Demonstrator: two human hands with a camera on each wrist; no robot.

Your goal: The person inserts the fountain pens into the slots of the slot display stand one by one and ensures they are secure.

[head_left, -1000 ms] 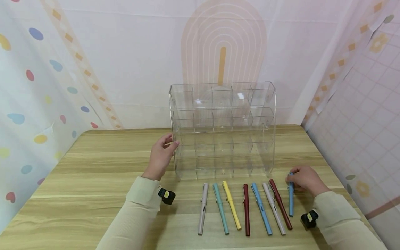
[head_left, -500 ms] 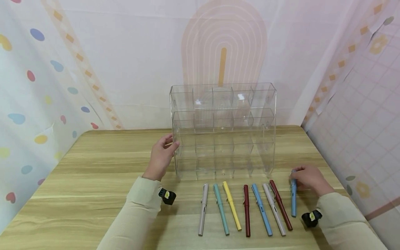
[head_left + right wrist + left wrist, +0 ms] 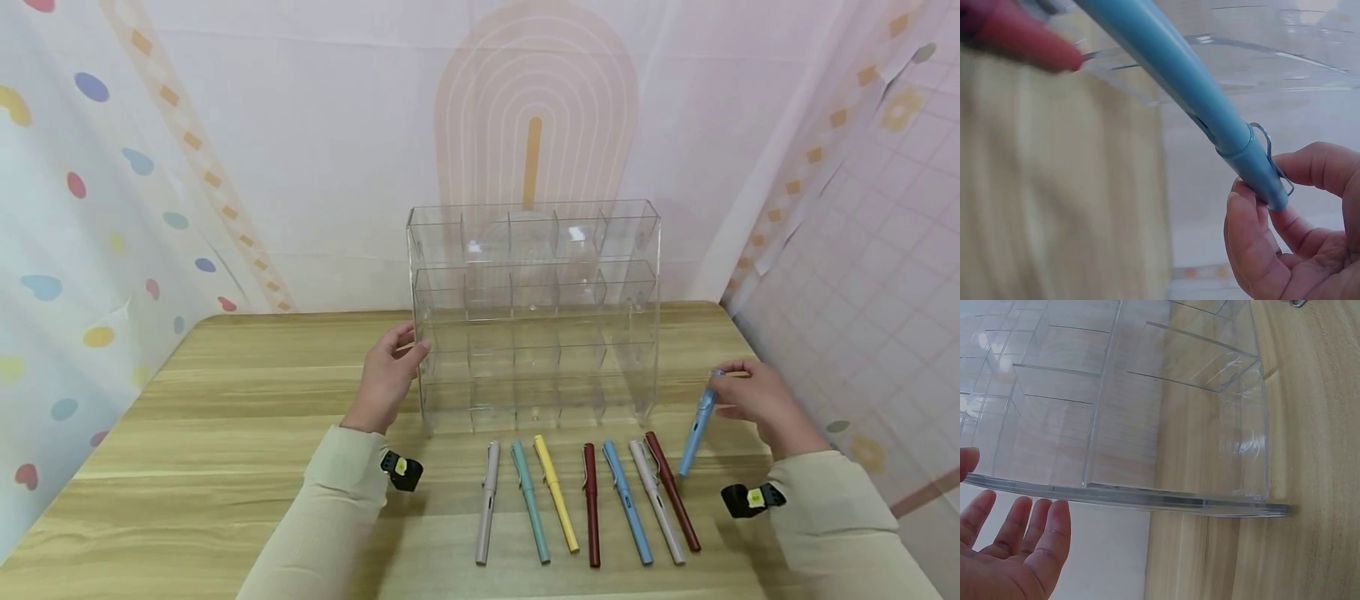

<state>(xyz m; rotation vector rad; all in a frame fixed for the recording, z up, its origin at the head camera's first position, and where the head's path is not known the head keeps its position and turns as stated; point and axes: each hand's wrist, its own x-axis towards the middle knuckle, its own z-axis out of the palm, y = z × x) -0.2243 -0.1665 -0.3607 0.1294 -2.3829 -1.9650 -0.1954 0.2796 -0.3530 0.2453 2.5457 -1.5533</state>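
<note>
A clear acrylic pen rack (image 3: 536, 318), stepped in tiers with divided compartments, stands upright on the wooden table. My left hand (image 3: 384, 379) holds its left side edge; in the left wrist view the thumb lies on one side of the panel edge (image 3: 1147, 499) and the fingers on the other. To the right of the rack, my right hand (image 3: 765, 408) pinches a light blue pen (image 3: 699, 429) by its capped end, near the metal clip. The pen tilts, its free end pointing down towards the table. In the right wrist view, thumb and fingertips close around the cap (image 3: 1260, 175).
In front of the rack lies a row of pens: grey (image 3: 487, 504), teal (image 3: 531, 504), yellow (image 3: 557, 496), dark red (image 3: 592, 508), blue (image 3: 628, 504), another grey (image 3: 660, 504) and another dark red (image 3: 673, 492). Patterned curtains (image 3: 337, 167) surround the table (image 3: 247, 400).
My right hand has raised the light blue pen and moved it away from me; the pen now leans, its lower end to the left. The left hand and rack stay put.
</note>
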